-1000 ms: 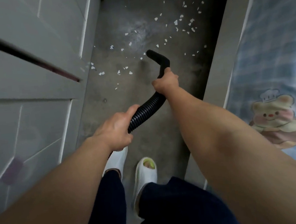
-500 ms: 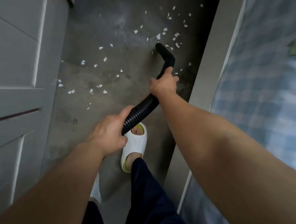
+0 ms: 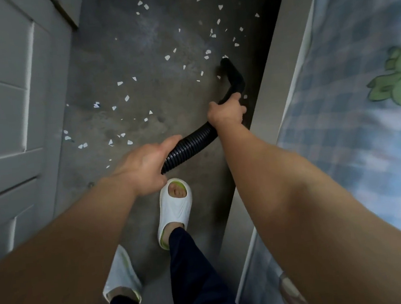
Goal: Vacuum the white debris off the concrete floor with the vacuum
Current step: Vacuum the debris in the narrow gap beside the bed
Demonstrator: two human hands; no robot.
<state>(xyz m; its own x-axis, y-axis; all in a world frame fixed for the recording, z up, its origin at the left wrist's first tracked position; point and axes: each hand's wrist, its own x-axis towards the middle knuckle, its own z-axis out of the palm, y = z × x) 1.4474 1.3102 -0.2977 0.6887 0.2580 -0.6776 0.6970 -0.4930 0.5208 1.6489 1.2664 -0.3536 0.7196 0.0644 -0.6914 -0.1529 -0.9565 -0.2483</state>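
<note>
Head view, both grips closed on black vacuum hose (image 3: 190, 145), left hand (image 3: 144, 166) behind right hand (image 3: 226, 114)

bystanders around the floor strip
white panelled doors (image 3: 3, 103) left; blue checked bedsheet (image 3: 354, 120) with green cartoon print (image 3: 400, 81) right; white slippers (image 3: 176, 211).

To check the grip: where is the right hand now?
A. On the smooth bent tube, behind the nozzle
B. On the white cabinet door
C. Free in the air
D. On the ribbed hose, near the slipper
A: the right hand grips the smooth bent tube; the left hand holds the ribbed hose.
</note>
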